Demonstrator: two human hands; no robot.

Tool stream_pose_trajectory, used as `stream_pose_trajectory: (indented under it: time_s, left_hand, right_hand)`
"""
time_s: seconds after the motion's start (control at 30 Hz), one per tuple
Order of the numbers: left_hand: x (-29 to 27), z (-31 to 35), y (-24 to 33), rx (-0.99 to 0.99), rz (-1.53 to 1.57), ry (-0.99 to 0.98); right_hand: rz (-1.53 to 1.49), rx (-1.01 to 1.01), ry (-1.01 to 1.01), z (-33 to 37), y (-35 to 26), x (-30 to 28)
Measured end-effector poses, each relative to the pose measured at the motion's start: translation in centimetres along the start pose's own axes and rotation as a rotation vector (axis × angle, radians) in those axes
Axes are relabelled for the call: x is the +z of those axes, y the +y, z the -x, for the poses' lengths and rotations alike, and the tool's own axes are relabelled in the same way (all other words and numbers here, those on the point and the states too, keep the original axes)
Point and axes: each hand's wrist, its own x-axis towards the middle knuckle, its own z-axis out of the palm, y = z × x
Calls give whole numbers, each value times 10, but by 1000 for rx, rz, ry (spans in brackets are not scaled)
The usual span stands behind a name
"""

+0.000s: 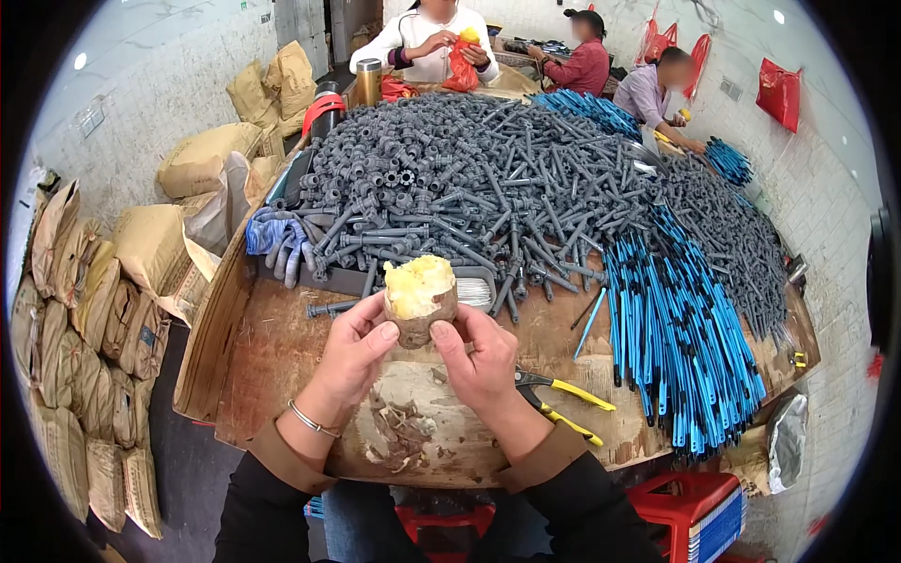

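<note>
At the left edge of the surface [267, 347], a raised wooden rim [205, 338] is noted, and worn wood is exposed between it and the left hand [361, 340]. Toward the front edge, brown peelings [405, 430] are scattered. Yellow-handled pliers [582, 392] are laid to their right, partly covered by the right forearm.

The far half is covered by heaped grey plastic fittings [422, 178]; the right front corner is occupied by piled blue-and-black strips [676, 347]. By the left edge, a blue-and-white glove [275, 235] is placed. Filled sacks [94, 347] are stacked left of the surface, and a person in white [404, 45] is observed beyond the far edge.

A partly peeled tuber [418, 300], yellow flesh uppermost, is held above the surface between both hands: its left side is grasped by the left hand, its right by the right hand [483, 349].
</note>
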Motion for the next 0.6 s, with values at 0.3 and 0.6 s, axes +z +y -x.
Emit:
stream_pose_trajectory:
  time_s: [0.3, 0.6]
  left_hand:
    - [2, -1, 1, 0, -1, -8]
    - [1, -1, 1, 41, -66, -49]
  right_hand:
    - [8, 0, 8, 0, 2, 2]
    - [-30, -11, 18, 2, -1, 1]
